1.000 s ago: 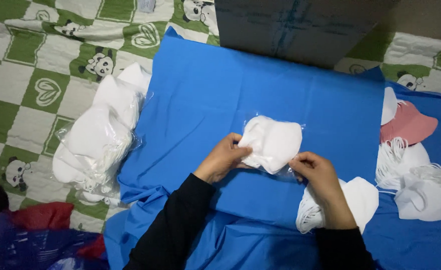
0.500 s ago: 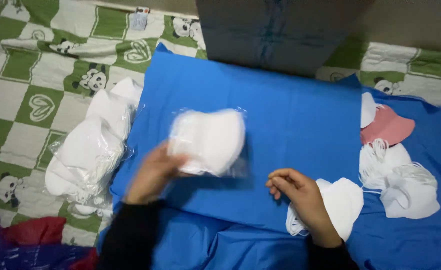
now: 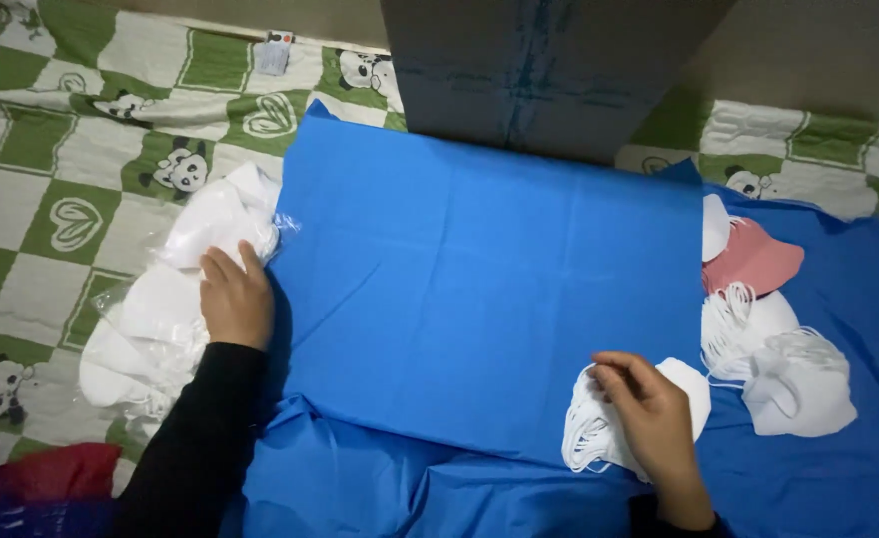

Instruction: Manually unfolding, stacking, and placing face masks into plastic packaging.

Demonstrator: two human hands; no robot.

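Both hands down on face masks at either edge of a blue cloth.

The bagged white masks lie in a loose heap of clear plastic on the green-and-white panda quilt, just off the left edge of the blue cloth — the left hand rests flat on top of the heap, fingers together and pressing down, pinching nothing. At the cloth's lower right the right hand sits on a stack of loose white masks, its grip curled over them, fingertips touching the top mask. Farther right lie more white masks and a pink mask — all on blue fabric. A dark cardboard box stands at the cloth's far edge.
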